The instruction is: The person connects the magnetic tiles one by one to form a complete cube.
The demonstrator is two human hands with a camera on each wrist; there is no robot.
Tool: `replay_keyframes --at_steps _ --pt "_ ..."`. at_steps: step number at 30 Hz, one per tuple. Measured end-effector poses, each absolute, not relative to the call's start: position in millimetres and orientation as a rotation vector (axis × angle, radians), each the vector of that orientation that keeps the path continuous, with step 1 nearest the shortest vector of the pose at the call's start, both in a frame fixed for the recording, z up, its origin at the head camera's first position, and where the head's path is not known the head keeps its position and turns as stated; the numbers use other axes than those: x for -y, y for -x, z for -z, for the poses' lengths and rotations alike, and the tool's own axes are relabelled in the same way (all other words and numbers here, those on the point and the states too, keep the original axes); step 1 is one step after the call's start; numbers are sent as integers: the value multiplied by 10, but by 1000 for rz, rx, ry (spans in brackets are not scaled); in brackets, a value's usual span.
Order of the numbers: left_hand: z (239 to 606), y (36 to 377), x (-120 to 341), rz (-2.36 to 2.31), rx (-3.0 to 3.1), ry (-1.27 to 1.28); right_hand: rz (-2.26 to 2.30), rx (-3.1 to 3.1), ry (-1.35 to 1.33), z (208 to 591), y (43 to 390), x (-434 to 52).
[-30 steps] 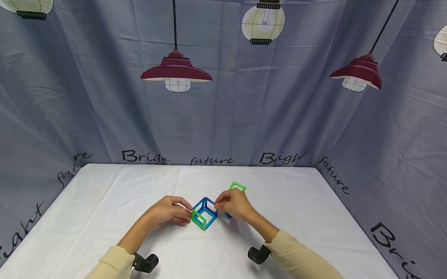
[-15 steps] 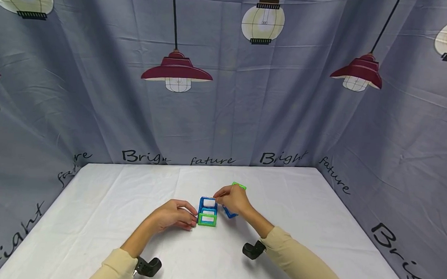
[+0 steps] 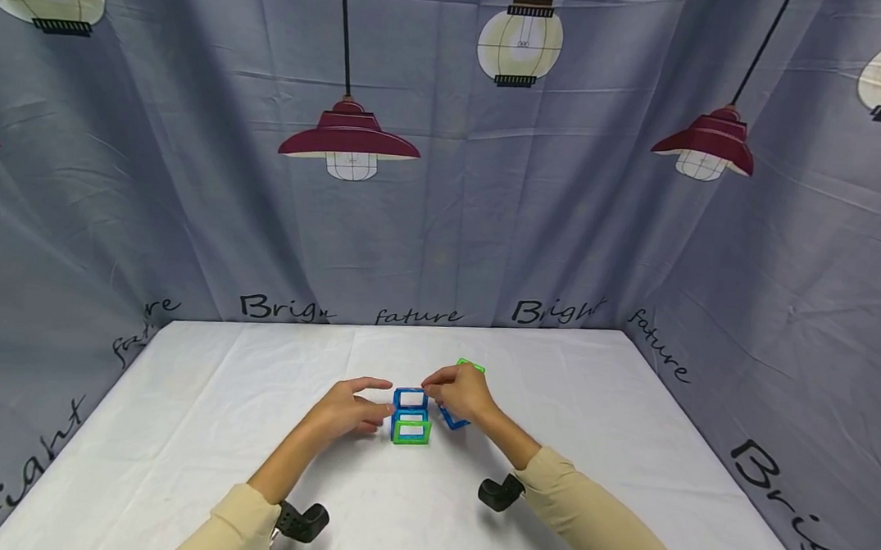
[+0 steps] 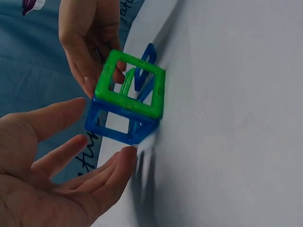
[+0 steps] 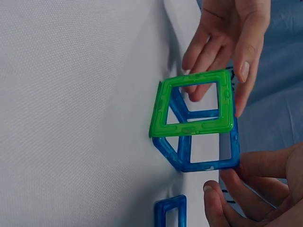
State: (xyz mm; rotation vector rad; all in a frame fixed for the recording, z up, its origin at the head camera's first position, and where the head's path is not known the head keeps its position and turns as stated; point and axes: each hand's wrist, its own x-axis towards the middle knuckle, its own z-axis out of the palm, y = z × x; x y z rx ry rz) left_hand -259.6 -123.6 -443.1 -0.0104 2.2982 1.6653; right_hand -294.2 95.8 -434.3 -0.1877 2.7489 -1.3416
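Since the earlier frame the left hand (image 3: pixel 349 410) has let go and spread its fingers; they now stand straight beside the cube frame (image 3: pixel 410 418), its thumb tip near the lower blue edge. White tabletop (image 3: pixel 206 396) fills the lower half of the head view, with the green-and-blue cube at its centre. At the cube's right, the right hand (image 3: pixel 461 393) pinches its upper blue edge with curled fingers. A loose blue tile (image 3: pixel 451 419) and green tile (image 3: pixel 470 365) lie just beside that hand.
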Motion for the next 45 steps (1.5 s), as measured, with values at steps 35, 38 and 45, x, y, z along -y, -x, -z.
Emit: replay_keyframes --at_steps 35,38,45 --pt "4550 2612 1241 -1842 -2097 -173 1359 -2732 204 4339 2916 -988" --pt "4560 2608 1249 -1844 -2089 -177 1334 -2755 218 4331 2913 -1012" --pt "4584 2606 1256 -1815 -2114 -159 1276 -2826 215 4288 2929 -1172"
